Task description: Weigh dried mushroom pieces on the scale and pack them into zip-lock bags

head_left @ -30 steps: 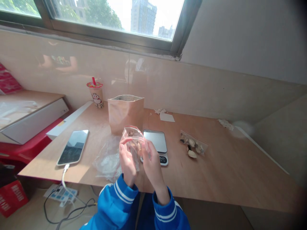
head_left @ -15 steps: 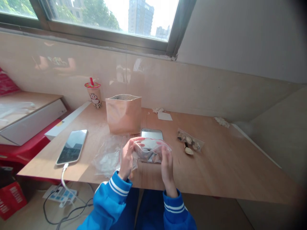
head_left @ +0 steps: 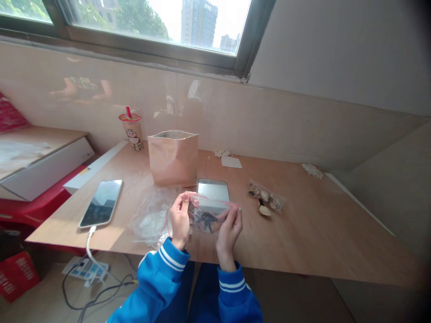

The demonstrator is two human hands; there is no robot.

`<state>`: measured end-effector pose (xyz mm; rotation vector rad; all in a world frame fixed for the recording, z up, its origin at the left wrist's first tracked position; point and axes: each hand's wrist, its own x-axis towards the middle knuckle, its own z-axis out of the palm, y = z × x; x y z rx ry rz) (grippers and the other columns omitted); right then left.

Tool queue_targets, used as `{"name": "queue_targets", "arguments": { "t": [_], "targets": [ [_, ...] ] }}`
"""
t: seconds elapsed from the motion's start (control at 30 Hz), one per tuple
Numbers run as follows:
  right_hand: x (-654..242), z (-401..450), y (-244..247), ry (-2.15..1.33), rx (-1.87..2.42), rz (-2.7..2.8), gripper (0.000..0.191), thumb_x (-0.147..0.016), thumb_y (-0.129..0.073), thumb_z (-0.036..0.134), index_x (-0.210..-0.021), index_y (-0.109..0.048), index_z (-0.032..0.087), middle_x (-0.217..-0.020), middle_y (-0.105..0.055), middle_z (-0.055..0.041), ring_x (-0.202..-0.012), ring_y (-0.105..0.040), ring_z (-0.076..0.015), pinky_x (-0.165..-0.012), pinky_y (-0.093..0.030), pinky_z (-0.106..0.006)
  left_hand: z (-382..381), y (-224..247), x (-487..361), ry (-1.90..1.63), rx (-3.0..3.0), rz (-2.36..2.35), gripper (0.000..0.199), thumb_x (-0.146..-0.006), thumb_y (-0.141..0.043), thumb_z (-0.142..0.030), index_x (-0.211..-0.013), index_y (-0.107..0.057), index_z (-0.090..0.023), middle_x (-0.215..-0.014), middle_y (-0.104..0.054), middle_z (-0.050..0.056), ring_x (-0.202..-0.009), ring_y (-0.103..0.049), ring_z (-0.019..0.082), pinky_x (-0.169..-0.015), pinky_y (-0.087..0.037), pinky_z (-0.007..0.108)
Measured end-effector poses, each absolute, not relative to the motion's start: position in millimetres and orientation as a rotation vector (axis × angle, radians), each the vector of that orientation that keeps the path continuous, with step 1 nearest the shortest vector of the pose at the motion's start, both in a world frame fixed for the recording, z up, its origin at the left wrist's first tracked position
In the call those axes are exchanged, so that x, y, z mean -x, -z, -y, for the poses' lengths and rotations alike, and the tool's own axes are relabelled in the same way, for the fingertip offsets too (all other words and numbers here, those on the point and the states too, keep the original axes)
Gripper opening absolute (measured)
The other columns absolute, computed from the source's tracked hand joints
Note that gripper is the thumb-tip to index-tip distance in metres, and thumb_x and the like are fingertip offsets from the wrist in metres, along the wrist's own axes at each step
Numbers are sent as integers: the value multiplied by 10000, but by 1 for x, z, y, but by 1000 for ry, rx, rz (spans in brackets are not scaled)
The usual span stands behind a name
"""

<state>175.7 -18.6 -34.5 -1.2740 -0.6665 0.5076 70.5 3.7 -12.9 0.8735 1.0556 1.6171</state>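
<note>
Between my two hands, above the front of the table, I hold a clear zip bag point(head_left: 207, 220) with a red seal line and dark pieces inside. My left hand point(head_left: 181, 220) pinches its left top corner. At the right top corner, my right hand point(head_left: 230, 233) has its thumb and fingers closed on the bag. Behind the bag lies a silver-grey phone-like slab point(head_left: 213, 188), partly covered by it. Several empty clear bags point(head_left: 150, 220) are heaped beside my left hand. To the right rests another zip bag point(head_left: 269, 196) with shell-like pieces, a loose pale-and-dark piece point(head_left: 264, 209) touching it.
A brown paper pouch point(head_left: 173, 159) stands open-topped at the back, near a drink cup point(head_left: 133, 132) with a red straw. A phone point(head_left: 101, 204) on a white cable lies at the left. White paper point(head_left: 231, 162) and crumpled tissue point(head_left: 311, 170) lie near the wall.
The bag's mouth was gaping between my hands; now its top edge is drawn flat and straight. My right hand has turned and moved slightly left and down, and the bag's contents show more.
</note>
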Motion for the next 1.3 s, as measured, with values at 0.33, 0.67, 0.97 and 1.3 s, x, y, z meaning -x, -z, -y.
{"name": "queue_targets", "arguments": {
  "t": [0.33, 0.67, 0.97, 1.3],
  "targets": [
    [-193, 22, 37, -605, 1244, 758, 424, -880, -507, 570, -924, -604, 159, -633, -658, -10, -589, -625, -168, -640, -481, -296, -11, 27, -59, -1569, -965, -1048, 400, -847, -588, -518, -938, -698, -144, -826, -707, 59, -682, -644, 134, -684, -506, 243],
    [-209, 32, 47, -673, 1230, 715, 349, -778, -675, 490, -805, -680, 142, -720, -691, -54, -623, -599, -158, -652, -480, -298, -4, 31, -49, -1672, -825, -1073, 312, -738, -739, -434, -760, -645, -138, -661, -673, 20, -582, -645, 135, -583, -534, 251],
    [-207, 36, 48, -583, 1327, 707, 432, -853, -561, 545, -843, -682, 131, -733, -680, -62, -623, -585, -161, -632, -478, -288, -6, 40, -46, -1589, -968, -1041, 332, -778, -695, -457, -721, -706, -130, -746, -711, 81, -773, -677, 185, -753, -536, 293],
    [-220, 38, 62, -418, 1417, 845, 461, -855, -526, 587, -900, -658, 148, -804, -708, -97, -667, -646, -194, -669, -512, -319, 3, 47, -37, -1432, -1181, -1057, 331, -845, -606, -455, -799, -735, -155, -950, -732, 102, -955, -663, 231, -870, -504, 319]
  ]
}}
